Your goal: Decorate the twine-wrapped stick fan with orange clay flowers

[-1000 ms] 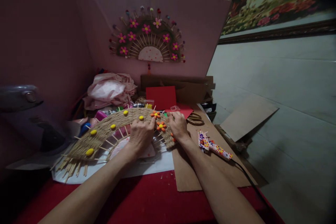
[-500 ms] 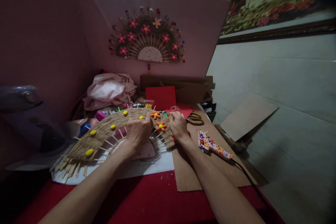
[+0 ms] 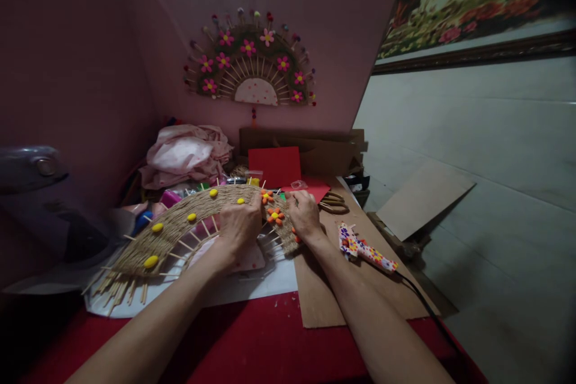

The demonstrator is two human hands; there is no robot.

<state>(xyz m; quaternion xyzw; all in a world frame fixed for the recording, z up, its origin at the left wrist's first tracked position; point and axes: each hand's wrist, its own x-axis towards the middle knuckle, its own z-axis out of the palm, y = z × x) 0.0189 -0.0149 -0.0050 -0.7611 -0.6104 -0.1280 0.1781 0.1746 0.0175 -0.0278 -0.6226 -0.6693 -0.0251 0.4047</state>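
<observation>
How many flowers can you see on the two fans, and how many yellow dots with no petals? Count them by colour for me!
Pink flowers: 9
Orange flowers: 3 (one is partly hidden by the right hand)
Yellow dots with no petals: 5
Total in view: 17

The fan lies centre-left in the frame, cloth behind it; rightward, a glue gun on cardboard.

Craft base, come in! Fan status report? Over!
Left hand on twine fan, by orange flowers. Right hand at its right end. Flowery corded tool aside on cardboard.
</observation>
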